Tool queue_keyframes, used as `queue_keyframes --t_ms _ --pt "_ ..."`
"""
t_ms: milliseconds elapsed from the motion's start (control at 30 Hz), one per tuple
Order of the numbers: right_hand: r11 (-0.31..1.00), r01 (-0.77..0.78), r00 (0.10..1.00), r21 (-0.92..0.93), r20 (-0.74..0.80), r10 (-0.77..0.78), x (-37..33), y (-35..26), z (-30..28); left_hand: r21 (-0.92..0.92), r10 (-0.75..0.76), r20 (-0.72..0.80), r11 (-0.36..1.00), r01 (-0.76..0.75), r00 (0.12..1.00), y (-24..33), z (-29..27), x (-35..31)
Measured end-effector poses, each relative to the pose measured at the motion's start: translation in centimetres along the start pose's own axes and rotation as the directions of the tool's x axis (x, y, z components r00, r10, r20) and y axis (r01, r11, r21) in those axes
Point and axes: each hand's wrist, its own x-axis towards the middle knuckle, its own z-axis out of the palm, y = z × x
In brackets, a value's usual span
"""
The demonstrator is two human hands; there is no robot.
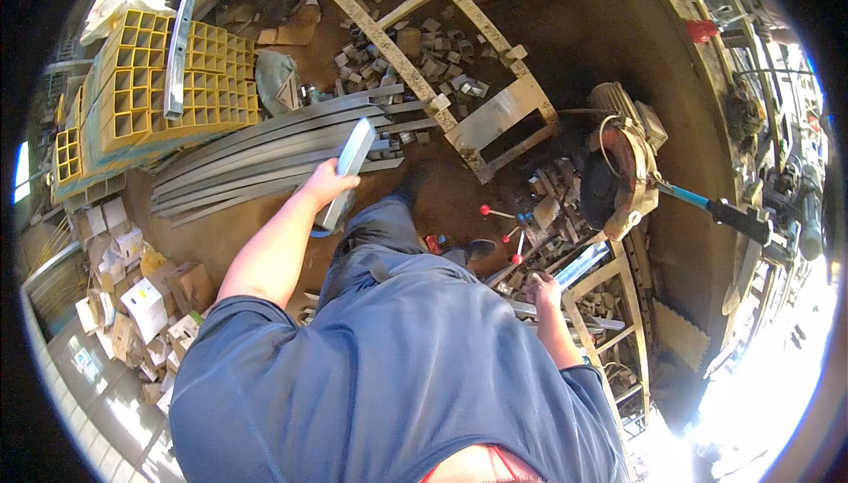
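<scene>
Gripping a short square-section metal tube (pixel 356 147) w/ my L hand (pixel 327 184), I'm holding it tilted out in front of me, fingers closed round its middle. My R hand (pixel 542 290) is reaching well out to the other side, fingers curling at the near end of a shiny metal profile (pixel 583 264); can't tell if it's clamped on it or just touching. So hands are sitting well apart, not meeting. That 2nd profile is lying nr a ladder-like metal frame (pixel 629 284), just below the cut-off saw (pixel 629 165) in view, whose blue-and-black handle (pixel 707 205) is pointing off R. Red-knobbed levers (pixel 518 258) are sticking up btwn me & the saw. Beyond my L hand, long metal bars (pixel 265 152) are lying bunched on the floor, w/ a stack of yellow square tubes (pixel 181 85) rising behind, open ends showing. Lots of small cut pcs (pixel 433 68) are lying heaped farther out, next to a pale steel frame (pixel 496 116). Cardboard boxes (pixel 146 306) are piling up low on my L.
</scene>
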Motion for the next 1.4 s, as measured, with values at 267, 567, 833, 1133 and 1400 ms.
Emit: queue_keyframes --t_ms 267,567,833,1133,1400 --pt "0.997 0.026 0.991 0.078 -0.132 -0.015 -2.0 -1.2 3.5 -0.13 0.02 0.108 0.992 -0.006 0.994 9.1 2.2 9.6" --pt "0.996 0.041 0.991 0.078 -0.132 -0.03 0.3 -2.4 7.6 0.317 0.077 -0.244 0.948 0.004 0.967 10.4 9.6 22.4" --pt "0.982 -0.073 0.991 -0.172 -0.119 0.053 -1.2 -4.9 8.7 0.427 0.185 -0.306 0.904 -0.039 0.934 6.5 11.2 28.6" --pt "0.991 -0.129 0.991 0.026 -0.021 0.13 -0.3 -3.2 10.7 0.469 0.238 -0.344 0.881 -0.053 0.908 7.5 11.4 31.5" --pt "0.994 -0.091 0.996 -0.06 0.006 0.092 1.0 -6.3 12.6 0.553 0.37 -0.357 0.824 -0.125 0.857 9.1 10.7 32.8"
